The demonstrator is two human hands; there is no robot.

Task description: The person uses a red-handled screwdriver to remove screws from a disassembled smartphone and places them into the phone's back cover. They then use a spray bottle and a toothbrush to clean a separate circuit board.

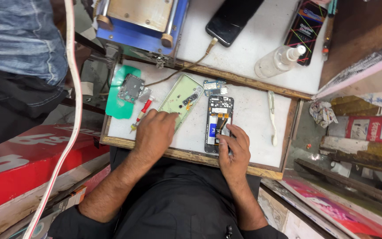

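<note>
An opened black phone body [218, 119] lies on a white work board [253, 119] with a wooden frame. My right hand [234, 148] rests on its near end, fingers curled over the lower part. My left hand [154, 132] lies flat on the board, fingertips touching the near end of a pale green phone back cover [181, 98]. A red-handled screwdriver [141, 113] lies just left of that hand. A small blue circuit board [215, 87] sits between the cover and the phone body. A grey metal frame part [131, 88] rests on a green mat [121, 99].
A white plastic pry tool [272, 116] lies at the board's right. Behind, a higher white shelf holds a black phone [232, 18] on a cable, a clear spray bottle [279, 60] and a blue-and-metal machine [142, 20]. Another person in jeans [21, 40] stands at left.
</note>
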